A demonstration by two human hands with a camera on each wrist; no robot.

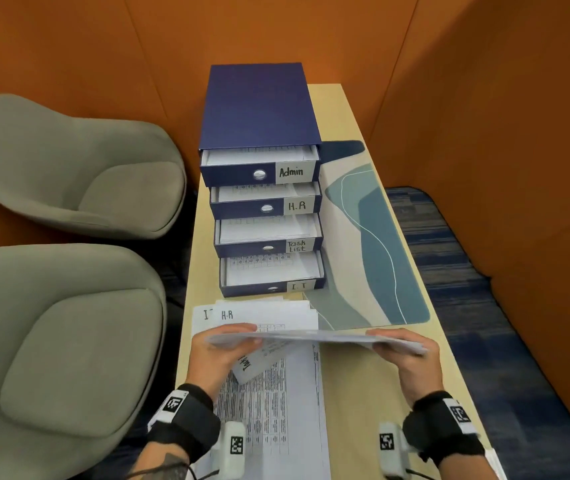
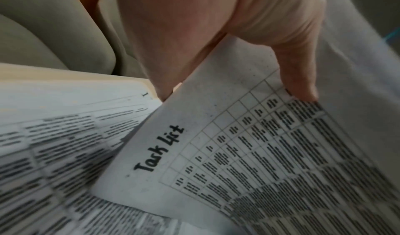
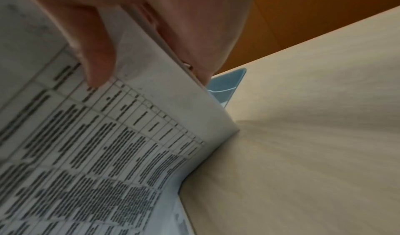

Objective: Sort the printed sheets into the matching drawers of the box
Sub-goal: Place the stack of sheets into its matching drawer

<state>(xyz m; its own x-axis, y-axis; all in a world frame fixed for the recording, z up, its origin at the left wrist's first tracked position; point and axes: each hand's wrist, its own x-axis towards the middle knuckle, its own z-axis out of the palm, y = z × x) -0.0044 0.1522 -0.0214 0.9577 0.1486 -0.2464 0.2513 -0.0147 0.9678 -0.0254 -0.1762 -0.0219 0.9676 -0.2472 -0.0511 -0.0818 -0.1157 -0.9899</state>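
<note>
- My left hand (image 1: 223, 355) pinches the left edge of the sheets (image 1: 314, 337), raised edge-on just in front of the box (image 1: 259, 109), so their top face is unreadable.
- The lowest sheet reads "Task list" (left wrist view only).
- My right hand (image 1: 406, 355) grips the right edge.
- More papers (image 1: 269, 403) lie under the raised sheets, partly hidden.
- All four drawers stand open; the "I.T" drawer (image 1: 271, 271) is nearest the sheets.
</note>
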